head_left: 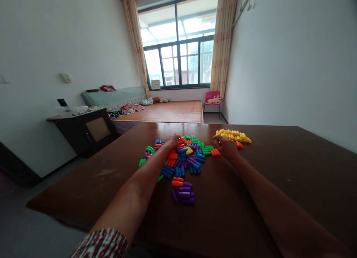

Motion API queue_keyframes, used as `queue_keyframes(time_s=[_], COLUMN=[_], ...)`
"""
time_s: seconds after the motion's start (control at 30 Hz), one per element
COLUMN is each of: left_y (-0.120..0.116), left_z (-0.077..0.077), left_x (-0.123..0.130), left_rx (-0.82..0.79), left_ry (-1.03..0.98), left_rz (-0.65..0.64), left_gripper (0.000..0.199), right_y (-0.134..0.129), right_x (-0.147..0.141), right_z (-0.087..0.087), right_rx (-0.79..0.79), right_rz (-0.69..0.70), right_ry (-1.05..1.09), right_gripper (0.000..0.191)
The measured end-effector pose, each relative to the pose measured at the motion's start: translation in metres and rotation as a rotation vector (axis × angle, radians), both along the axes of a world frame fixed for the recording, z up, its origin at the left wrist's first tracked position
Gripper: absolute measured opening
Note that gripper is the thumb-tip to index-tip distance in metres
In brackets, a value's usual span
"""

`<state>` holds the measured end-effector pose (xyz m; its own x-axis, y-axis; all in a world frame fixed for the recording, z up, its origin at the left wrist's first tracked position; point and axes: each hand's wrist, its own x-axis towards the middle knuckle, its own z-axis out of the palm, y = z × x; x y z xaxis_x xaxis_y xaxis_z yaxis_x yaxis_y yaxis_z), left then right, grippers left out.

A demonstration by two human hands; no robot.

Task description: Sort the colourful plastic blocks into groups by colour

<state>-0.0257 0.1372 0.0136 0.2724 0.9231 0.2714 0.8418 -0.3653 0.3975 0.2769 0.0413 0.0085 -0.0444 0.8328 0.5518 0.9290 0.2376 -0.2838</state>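
My left hand is at the far side of a mixed pile of plastic toy blocks, its fingers closed on an orange block. Each block looks like short rounded tubes joined side by side. Blue blocks, purple blocks and green blocks lie around it. To the right, my right hand hovers low over the table with its fingers stretched out and apart. Beside it are a row of yellow blocks and another orange block, partly hidden behind the hand.
The blocks rest on a glossy brown table. Beyond it stand a bed with a woven mat, a pink chair holding a plush toy, and a dark cabinet at the left. A window fills the back wall.
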Motion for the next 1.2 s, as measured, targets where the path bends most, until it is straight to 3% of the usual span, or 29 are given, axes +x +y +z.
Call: queue_keyframes(time_s=[0.2, 0.47, 0.67, 0.77, 0.9, 1.0, 1.1, 1.2], left_y=[-0.012, -0.006, -0.014, -0.034, -0.066, -0.080, -0.083, -0.079], left_z=[0.003, 0.000, 0.018, 0.029, 0.034, 0.033, 0.032, 0.033], left_x=[-0.005, 0.015, 0.019, 0.032, 0.058, 0.069, 0.065, 0.046], left_rx=[-0.015, -0.078, -0.026, -0.017, -0.189, -0.290, -0.369, -0.363], left_ry=[0.082, 0.092, 0.015, -0.216, -0.608, -0.702, -0.753, -0.828], left_rz=[0.066, 0.108, 0.069, -0.015, -0.225, -0.282, -0.311, -0.277], left_gripper=[0.037, 0.042, 0.041, 0.040, 0.044, 0.047, 0.052, 0.057], right_y=[0.000, -0.003, 0.004, 0.006, 0.001, -0.003, 0.003, 0.014], right_x=[-0.019, -0.025, -0.025, -0.030, -0.044, -0.054, -0.046, -0.002], right_z=[0.007, 0.000, -0.001, -0.001, 0.001, 0.004, 0.008, 0.009], right_rx=[-0.015, -0.073, -0.087, -0.070, -0.003, 0.011, -0.013, 0.014], right_rz=[0.131, 0.199, 0.217, 0.319, 0.502, 0.558, 0.568, 0.407], right_ry=[0.139, 0.069, 0.136, 0.260, 0.332, 0.324, 0.339, 0.423], right_gripper=[0.029, 0.024, 0.023, 0.026, 0.056, 0.049, 0.039, 0.040])
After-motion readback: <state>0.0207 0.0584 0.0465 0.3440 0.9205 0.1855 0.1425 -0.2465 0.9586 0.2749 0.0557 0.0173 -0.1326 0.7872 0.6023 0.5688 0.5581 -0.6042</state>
